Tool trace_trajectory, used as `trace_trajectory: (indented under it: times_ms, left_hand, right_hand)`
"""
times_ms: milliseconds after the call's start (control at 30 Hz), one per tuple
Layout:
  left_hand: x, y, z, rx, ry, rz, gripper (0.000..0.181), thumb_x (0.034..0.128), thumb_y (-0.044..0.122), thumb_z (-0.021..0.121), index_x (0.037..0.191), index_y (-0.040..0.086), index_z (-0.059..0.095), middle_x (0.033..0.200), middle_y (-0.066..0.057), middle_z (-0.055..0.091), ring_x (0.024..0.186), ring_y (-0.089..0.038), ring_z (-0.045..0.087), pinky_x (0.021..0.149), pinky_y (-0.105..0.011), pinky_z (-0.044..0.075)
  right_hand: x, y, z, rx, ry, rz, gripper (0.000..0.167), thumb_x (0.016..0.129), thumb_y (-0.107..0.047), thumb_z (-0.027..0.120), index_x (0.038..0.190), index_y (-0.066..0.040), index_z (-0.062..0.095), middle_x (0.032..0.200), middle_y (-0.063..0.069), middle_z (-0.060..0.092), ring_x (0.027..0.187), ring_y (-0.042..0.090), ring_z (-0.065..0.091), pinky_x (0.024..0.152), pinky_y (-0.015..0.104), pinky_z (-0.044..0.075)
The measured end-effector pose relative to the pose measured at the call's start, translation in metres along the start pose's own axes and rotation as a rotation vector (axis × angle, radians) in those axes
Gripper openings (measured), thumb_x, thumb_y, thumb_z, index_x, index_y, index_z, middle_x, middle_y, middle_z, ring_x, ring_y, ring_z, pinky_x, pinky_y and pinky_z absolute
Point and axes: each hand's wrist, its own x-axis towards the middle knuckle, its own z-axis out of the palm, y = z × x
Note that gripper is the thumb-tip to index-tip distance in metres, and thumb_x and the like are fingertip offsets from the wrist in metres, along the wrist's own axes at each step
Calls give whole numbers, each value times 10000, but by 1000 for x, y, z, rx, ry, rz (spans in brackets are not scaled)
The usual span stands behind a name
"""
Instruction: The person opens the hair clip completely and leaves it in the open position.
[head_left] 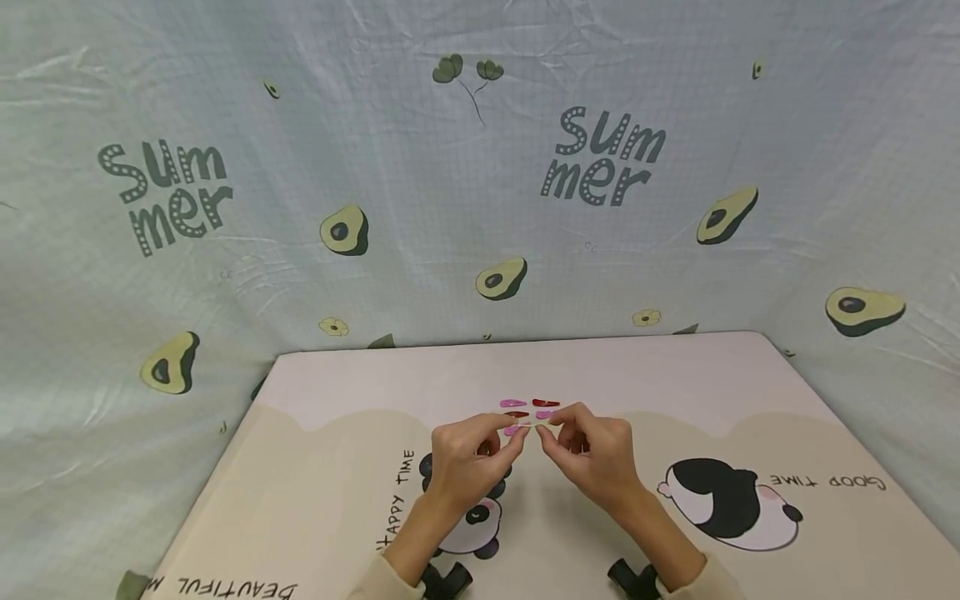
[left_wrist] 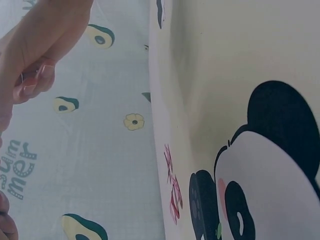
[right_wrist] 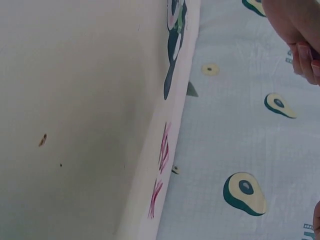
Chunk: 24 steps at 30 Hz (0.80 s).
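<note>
Both hands are raised over the table, fingertips close together in the head view. My left hand (head_left: 471, 458) pinches one end of a small, thin, pale item (head_left: 531, 425) between thumb and forefinger; my right hand (head_left: 596, 454) pinches at its other end. What the item is cannot be told. Behind the fingers lie several small hair clips: a pink clip (head_left: 513, 403), a red clip (head_left: 546, 403), a darker red clip (head_left: 517, 414) and more pink ones, partly hidden by the fingers. The left wrist view shows the clips (left_wrist: 175, 197) low on the table, away from the left hand (left_wrist: 45, 45).
The table (head_left: 322, 500) has a light cover printed with a panda, a black-and-white dog face and words. Behind it hangs a pale curtain (head_left: 420, 167) with avocado prints. Black straps or mounts (head_left: 447, 581) show at the wrists.
</note>
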Motion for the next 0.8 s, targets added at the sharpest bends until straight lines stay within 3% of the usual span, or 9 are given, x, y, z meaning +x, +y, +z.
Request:
trace_trajectory:
  times_ms: [433, 800]
  left_hand:
    - [-2, 0, 1, -17, -13, 1, 92, 832, 89, 832, 898, 77, 770, 522, 53, 554, 433, -22, 447, 483, -59, 322]
    - [-2, -2, 3, -31, -21, 18, 110, 805, 40, 833, 862, 106, 765, 562, 48, 613, 452, -29, 473, 500, -61, 361]
  right_hand:
    - [-1, 0, 0, 36, 12, -12, 364, 1015, -391, 615, 869, -58, 641, 541, -52, 532, 454, 6, 398, 461, 95, 360]
    - [-2, 0, 0, 44, -16, -15, 356, 1014, -365, 601, 801, -79, 590, 536, -53, 529, 461, 4, 406, 465, 86, 363]
